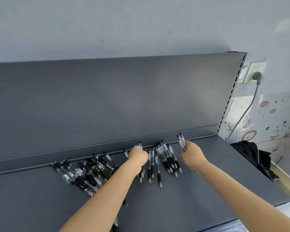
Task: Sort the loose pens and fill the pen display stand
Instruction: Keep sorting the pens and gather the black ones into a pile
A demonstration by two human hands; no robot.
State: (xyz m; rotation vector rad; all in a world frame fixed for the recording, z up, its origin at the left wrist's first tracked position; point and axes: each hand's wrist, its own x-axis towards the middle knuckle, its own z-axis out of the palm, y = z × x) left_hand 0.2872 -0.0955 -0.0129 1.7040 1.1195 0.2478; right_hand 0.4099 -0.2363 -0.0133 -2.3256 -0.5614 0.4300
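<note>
Several black and clear retractable pens lie on a dark grey shelf (pixel 191 190). A jumbled pile of pens (pixel 84 173) sits at the left. A tidier group of pens (pixel 167 158) lies side by side between my hands, tips pointing towards me. My left hand (pixel 138 157) is closed around a few pens (pixel 140 145) whose tops stick out above the fist and tips below. My right hand (pixel 193 154) grips a small bunch of pens (pixel 181 142) held upright near the shelf's back lip. No display stand is in view.
The shelf's tall grey back panel (pixel 107 101) rises behind the pens, with a slotted upright (pixel 231 94) at its right end. A black cloth (pixel 256 158) hangs off the shelf's right edge. A wall socket with plug and cable (pixel 256 76) is beyond.
</note>
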